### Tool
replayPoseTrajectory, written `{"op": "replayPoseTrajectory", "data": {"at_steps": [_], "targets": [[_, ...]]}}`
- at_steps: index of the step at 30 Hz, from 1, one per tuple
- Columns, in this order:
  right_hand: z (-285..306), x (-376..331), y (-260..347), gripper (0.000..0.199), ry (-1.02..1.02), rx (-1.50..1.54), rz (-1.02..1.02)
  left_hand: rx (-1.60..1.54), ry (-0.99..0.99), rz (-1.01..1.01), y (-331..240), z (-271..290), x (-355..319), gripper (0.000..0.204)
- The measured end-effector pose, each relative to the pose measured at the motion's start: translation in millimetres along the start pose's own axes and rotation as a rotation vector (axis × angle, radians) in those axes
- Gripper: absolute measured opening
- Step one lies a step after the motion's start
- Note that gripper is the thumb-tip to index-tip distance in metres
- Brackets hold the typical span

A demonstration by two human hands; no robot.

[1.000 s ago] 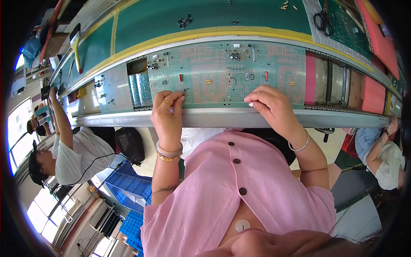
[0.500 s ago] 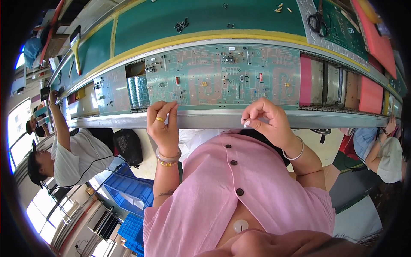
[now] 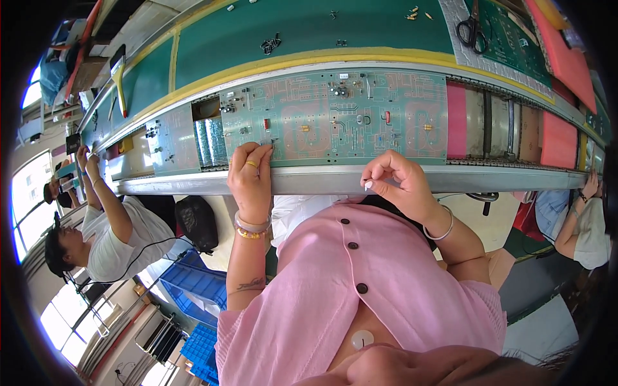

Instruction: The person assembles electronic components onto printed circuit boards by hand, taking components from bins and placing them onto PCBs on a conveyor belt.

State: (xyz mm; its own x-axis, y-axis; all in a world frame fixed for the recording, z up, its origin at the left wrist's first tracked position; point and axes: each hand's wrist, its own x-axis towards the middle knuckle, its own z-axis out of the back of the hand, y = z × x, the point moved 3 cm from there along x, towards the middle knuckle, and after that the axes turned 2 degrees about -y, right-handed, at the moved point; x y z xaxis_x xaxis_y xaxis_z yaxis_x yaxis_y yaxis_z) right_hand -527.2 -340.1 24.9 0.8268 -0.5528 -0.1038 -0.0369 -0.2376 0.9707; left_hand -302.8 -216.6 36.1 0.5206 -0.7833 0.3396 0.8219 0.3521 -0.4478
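1. Head camera: the left hand (image 3: 250, 177) is over the near left part of a big, flat, green circuit board (image 3: 360, 151). Its thumb and first finger are curled nearly together, beside a small dark part (image 3: 275, 141). I cannot tell if they hold anything. A bump there could tip that part crooked.

2. The board lies flat in the middle, just beyond the long silver metal rail (image 3: 322, 182). If a wrist pushed it, it might slide and shake loose parts.

3. The right hand (image 3: 400, 186) hangs near the rail, right of the middle, off the board. Its thumb and finger are almost touching. I cannot tell if a tiny thing is between them. A weak pinch could drop such a thing into the gap by the rail.

4. At the left, a person in a white shirt (image 3: 116, 241) reaches toward the line. A brush with a yellow handle (image 3: 118, 77) lies on the far side.

5. On the far green table top (image 3: 219, 42) is a heap of little black parts (image 3: 271, 44). Standing black round parts (image 3: 339, 92) on the board could block fingers reaching there.

6. Farther right are tan little parts (image 3: 413, 13), black scissors (image 3: 473, 32) and a pinkish-red slab (image 3: 559, 141).
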Motion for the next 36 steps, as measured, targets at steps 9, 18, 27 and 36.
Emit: {"op": "replayPoseTrajectory", "data": {"at_steps": [9, 18, 27, 36], "targets": [[-1, 3, -1, 0.016, -0.032, 0.035, -0.025, 0.020, -0.005, -0.041, 1, -3, -1, 0.012], [-1, 3, -2, 0.014, -0.005, -0.012, 0.000, 0.055, 0.019, -0.120, -3, -1, -4, 0.014], [-1, 1, -1, 0.014, 0.010, -0.049, 0.035, -0.073, -0.035, 0.152, 2, -1, -8, 0.012], [-1, 4, 0, 0.013, -0.007, -0.030, 0.008, 0.226, 0.210, -0.171, -11, 1, -23, 0.036]]}}
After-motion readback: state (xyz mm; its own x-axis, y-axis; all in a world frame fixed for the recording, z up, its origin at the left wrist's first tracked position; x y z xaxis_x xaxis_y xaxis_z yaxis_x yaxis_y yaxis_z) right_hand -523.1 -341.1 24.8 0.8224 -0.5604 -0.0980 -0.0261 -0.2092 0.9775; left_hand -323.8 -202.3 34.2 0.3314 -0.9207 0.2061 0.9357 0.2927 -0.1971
